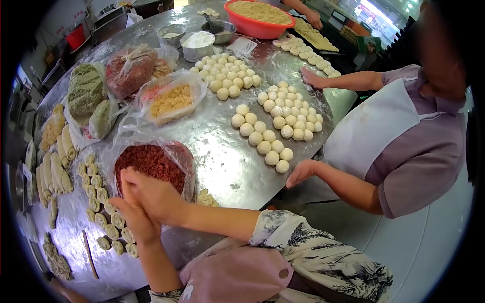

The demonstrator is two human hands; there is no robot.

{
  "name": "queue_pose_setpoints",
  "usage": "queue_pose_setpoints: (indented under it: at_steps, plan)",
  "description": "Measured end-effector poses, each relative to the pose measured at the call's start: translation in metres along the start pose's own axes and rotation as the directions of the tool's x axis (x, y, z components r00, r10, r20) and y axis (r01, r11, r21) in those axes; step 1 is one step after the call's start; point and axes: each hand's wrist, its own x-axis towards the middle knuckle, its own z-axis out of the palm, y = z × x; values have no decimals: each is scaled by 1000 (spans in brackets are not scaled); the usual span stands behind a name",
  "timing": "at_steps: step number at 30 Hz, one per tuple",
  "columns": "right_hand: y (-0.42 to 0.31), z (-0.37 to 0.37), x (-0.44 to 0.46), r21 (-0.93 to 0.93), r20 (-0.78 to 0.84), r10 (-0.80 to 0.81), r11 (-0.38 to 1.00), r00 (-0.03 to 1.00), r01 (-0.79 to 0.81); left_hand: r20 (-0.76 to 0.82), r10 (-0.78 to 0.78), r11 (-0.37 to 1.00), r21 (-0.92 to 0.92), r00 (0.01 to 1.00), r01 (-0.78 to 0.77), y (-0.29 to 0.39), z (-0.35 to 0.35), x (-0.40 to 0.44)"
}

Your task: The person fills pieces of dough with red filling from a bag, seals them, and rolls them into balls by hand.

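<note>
Tub of dark red filling (151,162): lined with clear plastic, mouth up, roughly round, no clear long axis; sits on metal table (222,171). Left hand (135,220) open, fingers nearly straight, over tub's near edge; right hand (154,197) loosely cupped, pressed palm to palm against it. Fingers point up and away over filling; can't tell if anything is between palms. Coiled dough pieces (101,195) in rows left of tub; thin stick (90,254) below-left, pointing away from wearer. Beyond tub: plastic-lined container (161,118) with yellow crumbly filling, tied bag (130,70) with reddish contents. Farther off: metal bowl (197,52) of white powder, red basin (237,27) of tan filling. Dough balls (259,138) right of tub.
</note>
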Motion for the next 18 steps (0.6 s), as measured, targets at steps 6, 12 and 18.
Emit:
queue_pose_setpoints:
  at_steps: [6,12,18]
  plan:
    - [24,-10,22,-198,129,196,966,972,-169,183,-101,961,-237,978,143,-1,11,-16]
    - [-11,6,11,-9,142,162,987,977,-162,-143,-67,997,-49,988,61,9,39,-7]
    - [-20,10,-1,200,128,135,967,983,-159,-185,84,996,14,979,-83,14,-6,-1]
